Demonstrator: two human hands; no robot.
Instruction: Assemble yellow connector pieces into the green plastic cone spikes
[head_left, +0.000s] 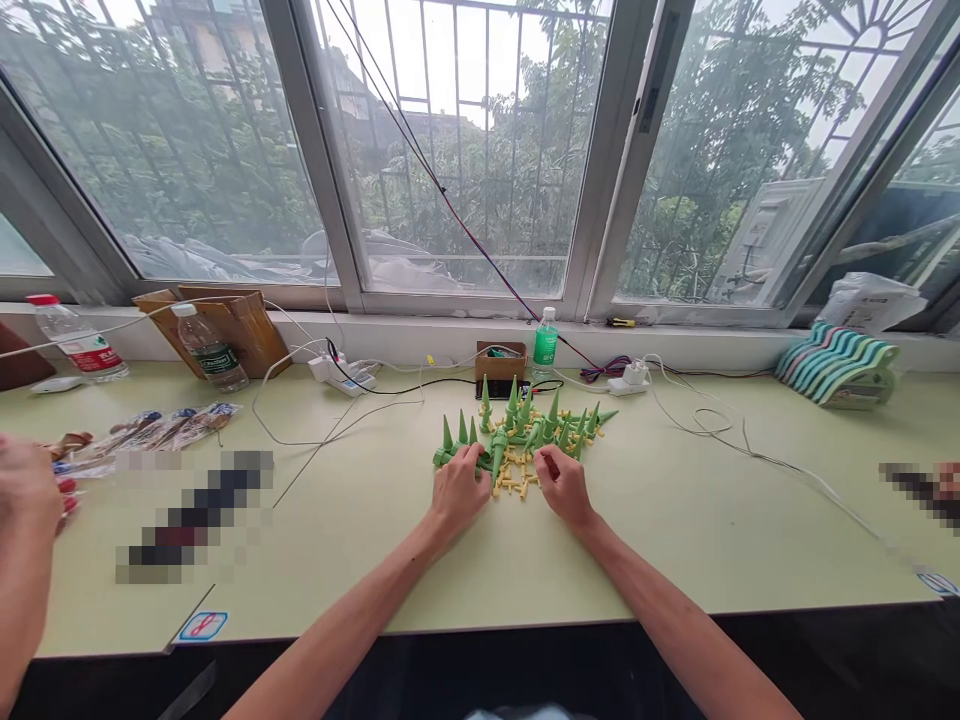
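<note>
Green cone-shaped spikes, several standing point-up and others lying down, are bunched on the table in front of me. Small yellow branched plastic pieces lie scattered among and before them. At the left side of the pile, my left hand has its fingers curled over a green spike, which the fingers partly cover. My right hand is closed, thumb against the bent fingers, at the right edge of the yellow pieces. Whatever it pinches is too small or hidden to make out.
Behind the pile stand a small cardboard box and a green-labelled bottle. White cables run across the pale green table. Another person's arm reaches in at left beside wrapped packets; a hand shows at far right.
</note>
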